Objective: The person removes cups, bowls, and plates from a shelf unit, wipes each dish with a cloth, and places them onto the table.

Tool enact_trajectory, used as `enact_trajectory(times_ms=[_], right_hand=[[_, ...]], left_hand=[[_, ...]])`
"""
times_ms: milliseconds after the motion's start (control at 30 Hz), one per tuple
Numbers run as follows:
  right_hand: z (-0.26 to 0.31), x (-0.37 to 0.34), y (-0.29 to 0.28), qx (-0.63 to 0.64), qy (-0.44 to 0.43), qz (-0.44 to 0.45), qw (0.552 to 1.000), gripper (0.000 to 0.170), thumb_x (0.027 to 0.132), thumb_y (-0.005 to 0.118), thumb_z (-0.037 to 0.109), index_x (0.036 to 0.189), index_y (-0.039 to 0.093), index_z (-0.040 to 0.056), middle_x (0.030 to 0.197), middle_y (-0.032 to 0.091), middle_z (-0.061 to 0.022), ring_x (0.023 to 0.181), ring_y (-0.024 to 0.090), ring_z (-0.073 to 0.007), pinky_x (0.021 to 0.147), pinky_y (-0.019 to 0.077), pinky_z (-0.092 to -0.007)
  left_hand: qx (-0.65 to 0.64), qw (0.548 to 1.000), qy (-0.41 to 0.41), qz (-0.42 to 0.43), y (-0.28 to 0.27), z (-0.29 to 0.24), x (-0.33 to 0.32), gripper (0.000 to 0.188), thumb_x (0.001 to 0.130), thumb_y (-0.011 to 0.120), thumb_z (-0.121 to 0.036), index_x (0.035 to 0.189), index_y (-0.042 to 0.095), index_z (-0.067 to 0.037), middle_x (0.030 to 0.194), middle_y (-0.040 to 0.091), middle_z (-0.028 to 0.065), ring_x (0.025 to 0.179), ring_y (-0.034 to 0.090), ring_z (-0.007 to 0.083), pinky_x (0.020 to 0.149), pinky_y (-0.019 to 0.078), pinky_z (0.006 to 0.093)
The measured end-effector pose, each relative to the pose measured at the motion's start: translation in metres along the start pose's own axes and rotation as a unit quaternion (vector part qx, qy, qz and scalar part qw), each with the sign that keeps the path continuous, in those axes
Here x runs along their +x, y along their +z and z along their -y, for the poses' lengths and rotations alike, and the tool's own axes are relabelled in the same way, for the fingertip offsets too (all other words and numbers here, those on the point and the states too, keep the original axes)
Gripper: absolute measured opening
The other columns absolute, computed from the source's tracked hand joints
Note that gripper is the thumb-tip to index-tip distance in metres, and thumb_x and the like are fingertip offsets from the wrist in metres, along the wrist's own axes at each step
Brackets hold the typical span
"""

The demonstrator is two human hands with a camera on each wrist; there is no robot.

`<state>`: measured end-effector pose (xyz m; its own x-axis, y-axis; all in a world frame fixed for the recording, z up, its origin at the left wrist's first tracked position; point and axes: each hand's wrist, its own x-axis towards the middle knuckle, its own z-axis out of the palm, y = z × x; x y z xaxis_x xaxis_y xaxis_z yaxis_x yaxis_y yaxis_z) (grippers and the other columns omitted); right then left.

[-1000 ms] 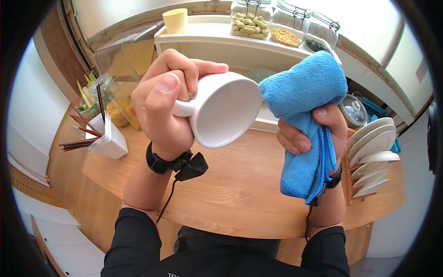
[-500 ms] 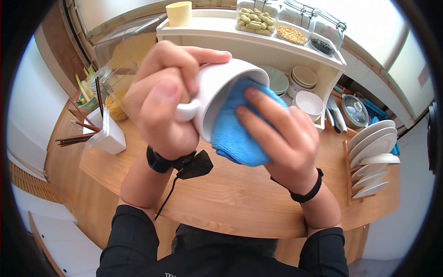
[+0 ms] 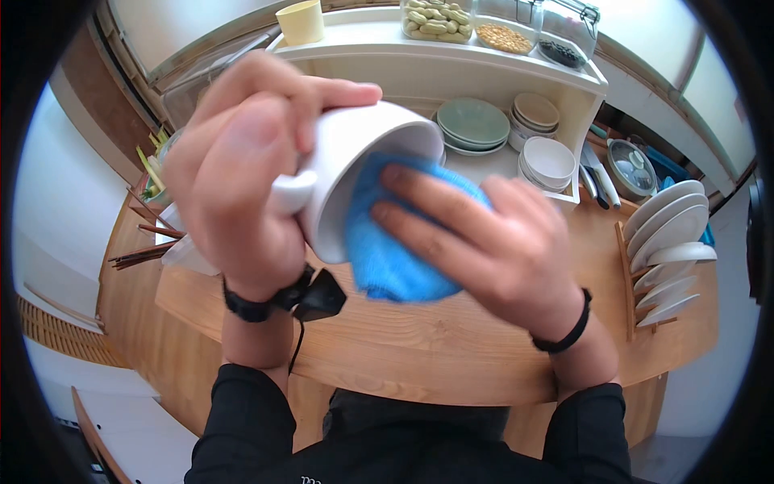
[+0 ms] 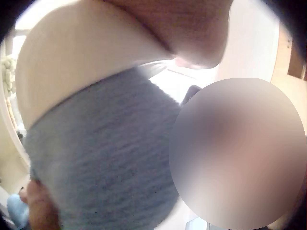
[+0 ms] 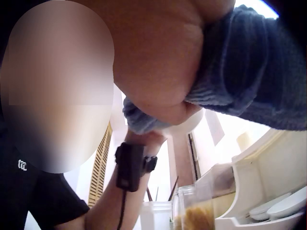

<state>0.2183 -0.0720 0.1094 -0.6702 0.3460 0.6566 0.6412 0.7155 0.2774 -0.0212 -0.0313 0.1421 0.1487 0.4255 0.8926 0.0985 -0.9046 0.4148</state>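
Note:
My left hand (image 3: 234, 177) grips a white mug (image 3: 343, 153) by its handle side, one finger stretched along the outer wall. The mug is tilted, its mouth facing right. At that mouth, my right hand (image 3: 508, 258) holds a folded blue cloth (image 3: 399, 254), two fingers pressing it into the opening. In the left wrist view the cloth (image 4: 110, 153) covers much of the opening beneath the pale mug wall (image 4: 76, 57). Bunched cloth (image 5: 249, 72) hangs out past the right hand (image 5: 153, 57) in the right wrist view. Both hands are above the wooden table (image 3: 387, 347).
Behind stands a white shelf (image 3: 355, 56) with a yellow cup (image 3: 301, 22), glass jars (image 3: 504, 28), green plates (image 3: 473, 121) and stacked bowls (image 3: 548, 161). Knives (image 3: 601, 181) and a plate rack (image 3: 627, 282) with white plates are at the right. Chopsticks (image 3: 145, 254) stick out at the left.
My right hand has brought the cloth from the right, first held upright, to the mug's mouth and pressed it inside. Mug and both hands have since shifted slightly left in view.

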Motion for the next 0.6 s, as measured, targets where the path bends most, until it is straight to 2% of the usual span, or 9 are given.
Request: enact_trajectory(times_ms=[33,67,133,200,300,400,467,533,600], right_hand=[[-0.013,-0.003,0.008,-0.037,-0.026,-0.035,0.998,0.045,0.079,0.081,0.021,0.124,0.081,0.0268,0.142,0.072,0.0064,0.066,0.054,-0.0141,0.061,0.0455,-0.0299],[-0.023,-0.005,0.008,-0.037,-0.021,-0.035,0.998,0.045,0.079,0.081,0.021,0.124,0.081,0.0268,0.142,0.072,0.0064,0.066,0.054,-0.0141,0.061,0.0455,-0.0299],[-0.035,-0.006,0.009,-0.051,-0.117,-0.068,0.99,0.046,0.078,0.082,0.023,0.124,0.081,0.0274,0.142,0.072,0.0083,0.068,0.056,-0.0138,0.061,0.0455,-0.0292],[-0.034,-0.005,0.012,-0.036,-0.119,-0.068,0.99,0.047,0.079,0.083,0.023,0.126,0.08,0.0253,0.143,0.072,0.0059,0.067,0.056,-0.0142,0.061,0.0467,-0.0303],[-0.008,-0.004,0.032,0.16,0.026,-0.036,0.986,0.049,0.083,0.079,0.014,0.132,0.077,0.0178,0.142,0.072,0.0007,0.076,0.065,-0.0173,0.071,0.0572,-0.0332],[0.019,-0.001,0.041,0.547,0.122,-0.061,0.826,0.055,0.081,0.078,-0.001,0.135,0.073,0.0078,0.146,0.069,-0.0145,0.101,0.076,-0.0305,0.086,0.0621,-0.0378],[0.013,-0.007,0.038,0.585,0.104,-0.075,0.801,0.052,0.086,0.073,-0.004,0.136,0.07,0.0048,0.134,0.073,-0.0174,0.093,0.078,-0.028,0.08,0.0623,-0.0385],[-0.002,-0.021,0.014,0.845,0.314,0.147,0.406,0.051,0.088,0.073,-0.006,0.138,0.065,0.0005,0.117,0.074,-0.0178,0.087,0.078,-0.0257,0.075,0.0626,-0.0401],[-0.005,-0.031,0.015,0.885,0.311,0.033,0.344,0.055,0.09,0.08,0.001,0.141,0.059,-0.0024,0.106,0.073,-0.0167,0.081,0.077,-0.0251,0.071,0.0634,-0.0411]], left_hand=[[-0.016,0.996,-0.082,-0.028,0.01,-0.006,0.002,0.053,0.104,0.046,-0.038,0.06,0.038,-0.009,0.076,0.048,0.011,0.089,0.075,0.0341,0.081,0.0548,0.038],[-0.017,0.996,-0.083,-0.023,0.013,-0.01,0.004,0.053,0.104,0.046,-0.038,0.06,0.038,-0.009,0.076,0.048,0.011,0.089,0.075,0.0341,0.081,0.0548,0.038],[-0.042,0.963,-0.267,-0.012,0.016,-0.015,0.004,0.052,0.104,0.048,-0.037,0.061,0.039,-0.008,0.077,0.048,0.0109,0.089,0.074,0.0317,0.084,0.0555,0.039],[-0.077,0.968,-0.24,-0.015,0.015,-0.007,0.003,0.052,0.104,0.047,-0.037,0.062,0.04,-0.008,0.077,0.047,0.0104,0.088,0.074,0.0301,0.083,0.0556,0.0381],[-0.034,0.996,-0.054,-0.069,0.01,0.005,0.002,0.051,0.104,0.047,-0.036,0.061,0.037,-0.009,0.08,0.046,0.0106,0.087,0.076,0.0369,0.081,0.0593,0.0424],[-0.001,0.997,-0.007,-0.076,0.013,0.0,-0.005,0.051,0.103,0.046,-0.034,0.06,0.034,-0.01,0.083,0.046,0.0107,0.088,0.077,0.0406,0.082,0.061,0.047],[-0.02,0.997,0.013,-0.078,0.015,0.0,-0.006,0.051,0.102,0.045,-0.034,0.06,0.033,-0.01,0.087,0.048,0.0109,0.087,0.078,0.0417,0.082,0.0619,0.0476],[-0.079,0.993,0.009,-0.091,0.016,-0.001,-0.006,0.052,0.102,0.044,-0.036,0.059,0.034,-0.009,0.088,0.048,0.0114,0.088,0.077,0.0415,0.082,0.0618,0.0466],[-0.078,0.992,0.007,-0.099,0.019,0.007,-0.004,0.053,0.102,0.044,-0.037,0.059,0.034,-0.008,0.087,0.048,0.0112,0.089,0.077,0.0404,0.082,0.0614,0.0461]])
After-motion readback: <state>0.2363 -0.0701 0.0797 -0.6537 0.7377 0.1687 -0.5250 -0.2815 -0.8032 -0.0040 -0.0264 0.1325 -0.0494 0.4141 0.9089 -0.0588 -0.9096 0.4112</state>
